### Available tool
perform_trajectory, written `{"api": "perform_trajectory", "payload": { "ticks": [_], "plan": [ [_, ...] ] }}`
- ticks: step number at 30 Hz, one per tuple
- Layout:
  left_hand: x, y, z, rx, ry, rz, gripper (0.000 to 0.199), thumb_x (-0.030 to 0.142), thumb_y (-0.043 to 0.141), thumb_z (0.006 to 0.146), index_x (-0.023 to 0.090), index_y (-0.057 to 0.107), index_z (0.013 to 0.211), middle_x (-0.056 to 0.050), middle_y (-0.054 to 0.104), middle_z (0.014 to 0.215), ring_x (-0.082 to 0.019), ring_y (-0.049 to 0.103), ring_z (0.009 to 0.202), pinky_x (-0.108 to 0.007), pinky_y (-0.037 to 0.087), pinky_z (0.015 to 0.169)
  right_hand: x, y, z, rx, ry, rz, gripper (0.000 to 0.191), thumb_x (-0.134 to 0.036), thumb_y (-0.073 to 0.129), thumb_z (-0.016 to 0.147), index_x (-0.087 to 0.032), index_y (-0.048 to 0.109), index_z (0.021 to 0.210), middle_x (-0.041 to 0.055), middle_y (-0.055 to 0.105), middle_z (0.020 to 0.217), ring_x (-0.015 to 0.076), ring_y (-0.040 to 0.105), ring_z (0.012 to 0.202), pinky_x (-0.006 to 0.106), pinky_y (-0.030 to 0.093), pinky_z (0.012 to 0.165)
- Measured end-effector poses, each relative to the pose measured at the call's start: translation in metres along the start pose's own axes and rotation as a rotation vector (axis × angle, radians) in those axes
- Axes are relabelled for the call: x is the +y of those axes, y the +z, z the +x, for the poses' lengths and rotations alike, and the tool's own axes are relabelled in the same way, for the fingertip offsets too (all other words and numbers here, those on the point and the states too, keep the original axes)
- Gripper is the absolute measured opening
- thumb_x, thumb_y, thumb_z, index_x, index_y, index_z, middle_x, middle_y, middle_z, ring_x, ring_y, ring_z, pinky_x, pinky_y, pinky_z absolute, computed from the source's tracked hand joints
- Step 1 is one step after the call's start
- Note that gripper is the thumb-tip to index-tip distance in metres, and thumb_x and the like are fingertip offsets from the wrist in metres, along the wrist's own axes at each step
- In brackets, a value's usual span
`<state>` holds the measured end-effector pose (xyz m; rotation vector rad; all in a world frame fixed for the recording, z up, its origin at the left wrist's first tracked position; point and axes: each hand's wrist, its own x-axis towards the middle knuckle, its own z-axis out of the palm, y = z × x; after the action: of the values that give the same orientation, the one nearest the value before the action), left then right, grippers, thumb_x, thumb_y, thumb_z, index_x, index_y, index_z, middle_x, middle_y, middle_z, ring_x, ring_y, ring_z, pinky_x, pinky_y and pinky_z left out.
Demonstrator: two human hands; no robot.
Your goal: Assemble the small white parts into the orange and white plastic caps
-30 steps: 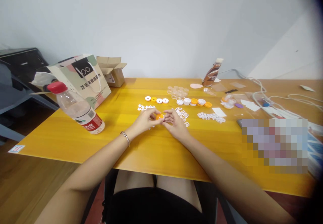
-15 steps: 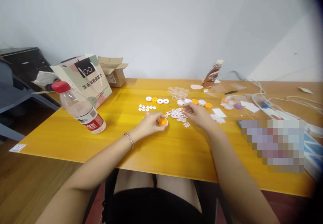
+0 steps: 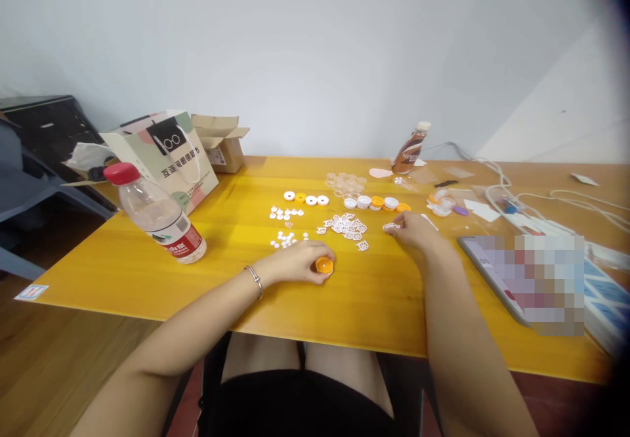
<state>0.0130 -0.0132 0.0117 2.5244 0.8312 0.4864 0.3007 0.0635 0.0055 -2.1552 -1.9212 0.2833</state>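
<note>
Orange cup (image 3: 324, 266), likely light, stiff, best taken round its sides. Left hand (image 3: 301, 261) grip narrow, holding it; right hand (image 3: 417, 232) touching white pieces (image 3: 390, 226), can't tell if gripped.

My left arm (image 3: 191, 315) rises from the lower left, bent at the elbow, and slants inward. Past the wrist (image 3: 266, 273), my left grip (image 3: 300, 261) is curled, thumb (image 3: 319, 279) nearer me, fingers (image 3: 321, 251) arched round opposite it. My right arm (image 3: 460, 312) reaches forward; my right grip (image 3: 414, 230) turns leftward, fingertips (image 3: 396, 222) bunched low. Whether they meet, I cannot tell. My hands stand well apart.
</note>
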Motion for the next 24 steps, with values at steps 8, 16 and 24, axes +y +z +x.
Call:
{"api": "perform_trajectory", "payload": {
  "ticks": [8, 16, 24],
  "plan": [
    [0.005, 0.004, 0.001, -0.057, 0.114, 0.047, 0.027, 0.02, 0.055, 0.07, 0.019, 0.054, 0.097, -0.006, 0.059, 0.094, -0.016, 0.055, 0.082, -0.026, 0.042, 0.074, -0.01, 0.003, -0.002, -0.009, -0.001, -0.031, 0.02, -0.032, 0.056, 0.069, -0.017, 0.053, 0.081, 0.0082, 0.062, 0.076, 0.0187, 0.057, 0.066, 0.026, 0.036, 0.054],
    [0.01, 0.001, 0.001, -0.064, 0.13, 0.074, 0.037, 0.04, 0.052, 0.077, 0.021, 0.051, 0.109, -0.006, 0.055, 0.107, -0.017, 0.053, 0.094, -0.028, 0.04, 0.084, -0.024, 0.002, -0.012, -0.03, -0.023, -0.069, 0.019, -0.031, 0.054, 0.072, -0.016, 0.053, 0.083, 0.0092, 0.062, 0.081, 0.0188, 0.056, 0.071, 0.025, 0.035, 0.056],
    [-0.018, -0.002, 0.006, 0.16, -0.118, 0.282, 0.036, 0.046, 0.036, 0.085, 0.025, 0.052, 0.11, -0.006, 0.042, 0.129, -0.023, 0.038, 0.117, -0.041, 0.027, 0.096, -0.035, 0.002, -0.014, -0.07, -0.086, -0.025, 0.016, -0.032, 0.053, 0.072, -0.017, 0.052, 0.077, 0.0062, 0.06, 0.077, 0.0167, 0.054, 0.069, 0.024, 0.034, 0.055]
  ]
}}
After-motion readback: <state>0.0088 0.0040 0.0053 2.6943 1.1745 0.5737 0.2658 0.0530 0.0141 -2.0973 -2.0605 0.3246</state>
